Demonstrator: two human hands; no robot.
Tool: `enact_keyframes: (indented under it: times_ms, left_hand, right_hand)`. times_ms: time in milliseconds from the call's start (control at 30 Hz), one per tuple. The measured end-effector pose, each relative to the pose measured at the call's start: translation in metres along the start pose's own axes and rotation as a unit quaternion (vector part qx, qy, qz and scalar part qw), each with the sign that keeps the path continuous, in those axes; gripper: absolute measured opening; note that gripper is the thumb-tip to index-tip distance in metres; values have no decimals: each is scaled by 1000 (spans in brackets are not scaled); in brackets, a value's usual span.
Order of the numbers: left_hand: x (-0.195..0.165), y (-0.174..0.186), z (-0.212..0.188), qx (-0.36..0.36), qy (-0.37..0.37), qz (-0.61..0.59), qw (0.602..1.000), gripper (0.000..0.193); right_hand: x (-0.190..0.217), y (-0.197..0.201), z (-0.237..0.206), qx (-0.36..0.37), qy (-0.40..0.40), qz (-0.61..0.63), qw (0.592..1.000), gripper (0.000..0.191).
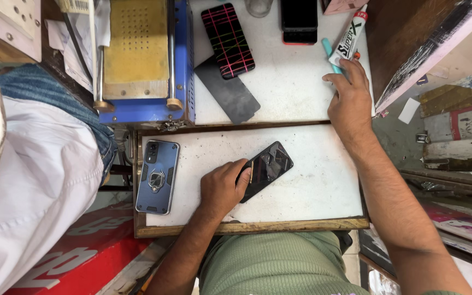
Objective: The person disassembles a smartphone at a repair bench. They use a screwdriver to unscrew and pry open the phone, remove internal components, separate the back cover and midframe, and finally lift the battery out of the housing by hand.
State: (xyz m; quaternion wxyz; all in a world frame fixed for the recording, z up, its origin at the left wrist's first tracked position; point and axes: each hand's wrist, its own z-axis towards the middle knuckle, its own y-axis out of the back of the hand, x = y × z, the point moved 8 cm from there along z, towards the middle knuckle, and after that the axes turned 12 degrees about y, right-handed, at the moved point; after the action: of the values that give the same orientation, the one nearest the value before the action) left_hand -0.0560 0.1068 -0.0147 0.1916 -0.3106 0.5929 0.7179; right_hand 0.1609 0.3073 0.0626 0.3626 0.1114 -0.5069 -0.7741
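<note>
Cramped repair bench [312, 186], white-topped, wood-edged; left hand [222, 188] curled around a black phone [266, 169] lying face-down at the middle; right hand [350, 98] loosely open, fingertips on a glue tube [348, 38] at the far edge; tube not yet lifted, apparently no glue applied; cased blue phone [157, 176] set aside.

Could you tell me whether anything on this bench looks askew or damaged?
Nothing looks damaged. The black phone under the left hand lies diagonally on the speckled white board. The right hand touches a glue tube.
</note>
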Motion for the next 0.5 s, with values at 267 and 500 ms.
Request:
enact_keyframes:
  times_ms: [267,500]
  left_hand:
    - [2,-1,0,6,7,-1,1000,28]
    - [-1,0,-1,6,6,-3,1000,27]
  right_hand:
    - [-14,7,3,41,12,-152,987,26]
    - [-15,1,-4,76,11,-166,983,27]
